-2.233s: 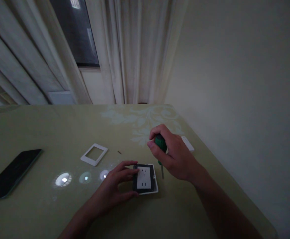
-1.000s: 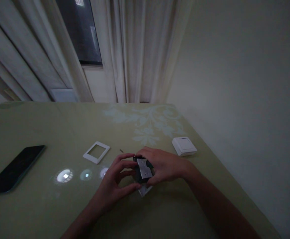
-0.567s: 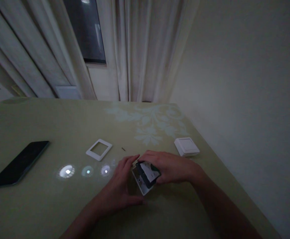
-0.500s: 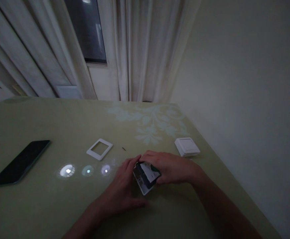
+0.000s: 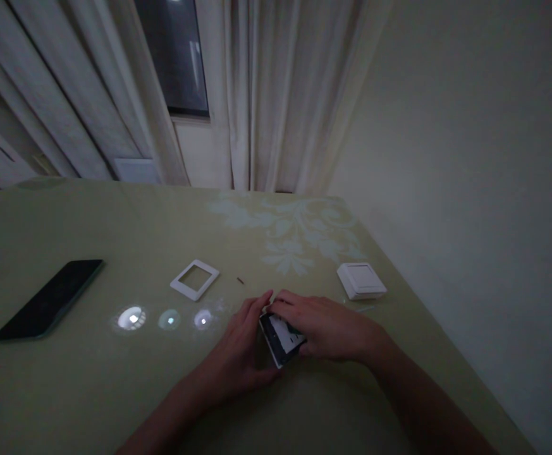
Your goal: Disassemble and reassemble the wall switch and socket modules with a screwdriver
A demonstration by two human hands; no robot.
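Between my hands, near the front middle of the table, is a dark-edged wall socket insert [image 5: 286, 338] with a white, slotted face. It sits over a white box, of which only a thin lower edge shows. My left hand [image 5: 243, 351] curves around the left side, with the thumb stretched along the near edge. Over the upper right of the insert, my right hand [image 5: 325, 325] grips it with bent fingers, which hide part of its face. A white square frame [image 5: 178, 286] lies to the left, beyond my left hand. A small screw [image 5: 240, 280] rests to the right of that frame.
A white switch box [image 5: 361, 281] stands near the table's right edge, close to the wall. A dark phone or tablet [image 5: 50, 300] lies on the left. Light reflections show on the green tablecloth [image 5: 128, 234]. Curtains [image 5: 289, 95] hang behind the table.
The socket insert has been lowered flatter over the white box, so the box's inside no longer shows. My left thumb has come closer to the near edge. The view has shifted slightly.
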